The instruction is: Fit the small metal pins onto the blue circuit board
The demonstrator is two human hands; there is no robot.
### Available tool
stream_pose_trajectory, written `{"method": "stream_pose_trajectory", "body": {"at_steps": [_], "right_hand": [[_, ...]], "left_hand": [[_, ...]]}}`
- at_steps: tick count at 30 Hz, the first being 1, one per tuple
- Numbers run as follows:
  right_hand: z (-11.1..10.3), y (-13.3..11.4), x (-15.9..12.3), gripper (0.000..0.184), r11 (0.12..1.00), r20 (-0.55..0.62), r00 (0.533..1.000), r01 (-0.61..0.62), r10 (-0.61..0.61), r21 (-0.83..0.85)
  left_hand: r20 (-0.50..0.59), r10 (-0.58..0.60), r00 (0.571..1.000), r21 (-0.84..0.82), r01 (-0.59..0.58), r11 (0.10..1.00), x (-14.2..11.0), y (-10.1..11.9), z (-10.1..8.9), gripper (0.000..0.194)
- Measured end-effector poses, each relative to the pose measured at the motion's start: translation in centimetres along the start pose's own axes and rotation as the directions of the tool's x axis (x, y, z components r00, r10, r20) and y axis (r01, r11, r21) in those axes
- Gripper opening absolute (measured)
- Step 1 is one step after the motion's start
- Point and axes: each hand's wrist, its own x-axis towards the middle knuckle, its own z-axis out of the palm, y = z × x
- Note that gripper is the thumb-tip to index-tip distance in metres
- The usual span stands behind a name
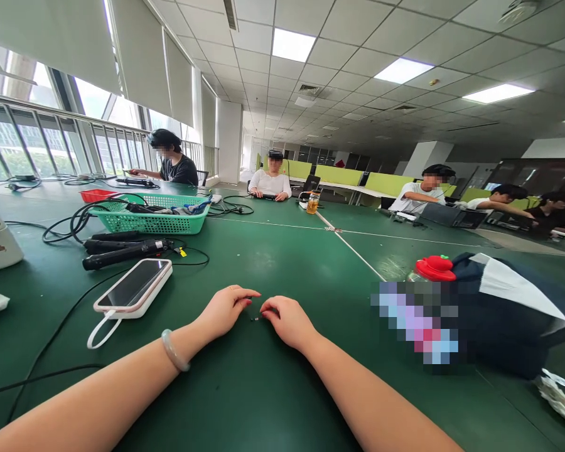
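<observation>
Both my forearms lie on the green table [273,251], hands meeting in the middle. My left hand [226,311], with a pale bangle on the wrist, has its fingers curled and pinched toward the right. My right hand [287,321] is curled too, fingertips pressed together on a tiny dark object [255,318] that lies on the table between the two hands. What the small object is I cannot make out.
A phone on a white power bank [134,289] lies left of my hands. Behind it are black cylindrical tools [122,251], cables and a green basket [153,213]. A dark bag [503,314] and a red-capped bottle [434,269] sit at the right. Several people sit at the far tables.
</observation>
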Motion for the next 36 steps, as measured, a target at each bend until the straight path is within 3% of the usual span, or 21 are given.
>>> {"method": "stream_pose_trajectory", "body": {"at_steps": [10,17,26,36], "right_hand": [[0.1,0.2,-0.1,0.029,0.996,-0.05,0.998,0.037,-0.034,0.076],[0.7,0.4,0.0,0.022,0.932,-0.066,0.987,-0.116,0.147,0.343],[0.7,0.1,0.4,0.02,0.836,-0.034,0.952,-0.249,0.303,0.488],[0.7,-0.8,0.3,0.022,0.806,-0.035,0.944,-0.261,0.328,0.532]], "left_hand": [[0.012,-0.058,0.998,-0.023,0.059,0.998,0.0,0.0,0.2,0.038],[0.025,-0.051,0.998,-0.111,0.054,0.992,-0.2,0.1,0.4,0.041],[0.1,-0.002,0.995,-0.359,0.038,0.932,-0.2,-0.2,1.1,0.043],[0.102,-0.057,0.993,-0.404,0.094,0.91,-0.2,0.3,1.1,0.044]]}}
